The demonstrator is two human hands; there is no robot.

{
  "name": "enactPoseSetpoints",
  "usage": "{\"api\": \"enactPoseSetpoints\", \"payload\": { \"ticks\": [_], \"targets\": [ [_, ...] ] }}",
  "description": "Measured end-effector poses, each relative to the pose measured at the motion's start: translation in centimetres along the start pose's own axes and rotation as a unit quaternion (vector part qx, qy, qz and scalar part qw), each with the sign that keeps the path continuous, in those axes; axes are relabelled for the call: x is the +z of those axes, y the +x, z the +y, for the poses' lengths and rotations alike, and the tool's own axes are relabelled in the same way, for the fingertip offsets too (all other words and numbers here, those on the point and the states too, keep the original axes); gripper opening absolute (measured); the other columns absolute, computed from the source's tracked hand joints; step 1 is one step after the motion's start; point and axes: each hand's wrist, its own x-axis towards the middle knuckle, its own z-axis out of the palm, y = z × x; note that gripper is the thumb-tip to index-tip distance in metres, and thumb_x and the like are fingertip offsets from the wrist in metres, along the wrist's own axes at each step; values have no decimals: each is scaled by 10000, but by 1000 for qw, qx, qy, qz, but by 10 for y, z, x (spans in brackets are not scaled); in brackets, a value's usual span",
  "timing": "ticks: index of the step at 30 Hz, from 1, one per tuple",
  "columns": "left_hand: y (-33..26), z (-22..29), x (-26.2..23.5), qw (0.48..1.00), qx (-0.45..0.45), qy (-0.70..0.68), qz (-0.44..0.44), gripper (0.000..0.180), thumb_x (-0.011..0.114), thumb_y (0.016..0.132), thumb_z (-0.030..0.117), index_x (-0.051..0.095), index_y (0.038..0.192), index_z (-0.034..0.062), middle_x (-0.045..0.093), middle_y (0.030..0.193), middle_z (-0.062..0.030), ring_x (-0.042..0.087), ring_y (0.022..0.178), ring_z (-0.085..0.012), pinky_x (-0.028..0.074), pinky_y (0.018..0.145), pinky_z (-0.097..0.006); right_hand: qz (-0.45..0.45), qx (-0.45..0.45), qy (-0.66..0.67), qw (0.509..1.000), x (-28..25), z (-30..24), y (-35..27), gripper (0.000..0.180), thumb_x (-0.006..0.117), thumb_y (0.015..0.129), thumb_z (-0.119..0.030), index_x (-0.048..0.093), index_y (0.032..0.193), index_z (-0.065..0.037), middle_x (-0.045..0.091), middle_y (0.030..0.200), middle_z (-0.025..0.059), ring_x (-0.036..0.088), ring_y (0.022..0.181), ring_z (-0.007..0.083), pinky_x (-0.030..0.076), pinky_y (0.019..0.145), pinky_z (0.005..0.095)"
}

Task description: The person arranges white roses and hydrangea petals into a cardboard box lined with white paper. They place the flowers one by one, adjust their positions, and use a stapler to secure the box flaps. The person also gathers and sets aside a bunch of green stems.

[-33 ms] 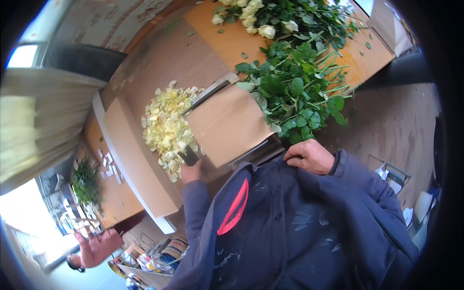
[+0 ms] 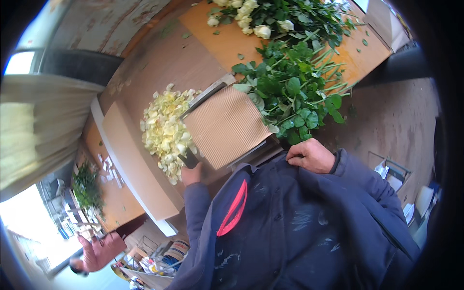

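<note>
My left hand point(image 2: 192, 174) is closed round a short, dark, flat-sided thing point(image 2: 189, 158) whose kind I cannot make out. It sits beside the lower end of a heap of pale yellow petals point(image 2: 166, 125). Close by on its right, a sheet of ribbed brown cardboard point(image 2: 226, 126) lies on a dark-edged stand point(image 2: 208, 95). My right hand point(image 2: 313, 155) rests at the front edge, against my dark jacket point(image 2: 285, 208), with its fingers curled in. What its fingertips hold, if anything, is hidden. Leafy green stems point(image 2: 295, 92) lie just beyond that hand.
White roses point(image 2: 261, 31) lie farther back on the orange table point(image 2: 205, 31). A long cardboard panel point(image 2: 137, 154) stands left of the petals. Cut greenery point(image 2: 87, 188) lies on another table at far left, near a person in pink point(image 2: 101, 251). A crate of odds and ends point(image 2: 150, 266) stands lower left.
The view has shifted very slightly. Both hands stay where they were, and nothing has been taken hold of or let go.
</note>
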Motion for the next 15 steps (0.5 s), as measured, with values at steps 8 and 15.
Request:
{"api": "enactPoseSetpoints", "payload": {
  "ticks": [8,15],
  "targets": [
    [8,-10,17,997,68,-43,18,601,827,749,326,712,1154,-101,728,1153,-281,698,1110,-406,534,984,-456,165,125,237,949,-5,40,-23,171,761,899,-82,776,1037,19,768,924,80,700,845,143,573,785,329],
    [-21,39,-31,875,66,-462,-130,399,603,1075,328,690,1188,-45,729,948,-117,709,830,-202,574,723,-339,135,223,322,910,2,124,-6,409,793,929,-207,717,1276,-3,758,1140,106,696,1043,176,541,950,326]
  ]
}}
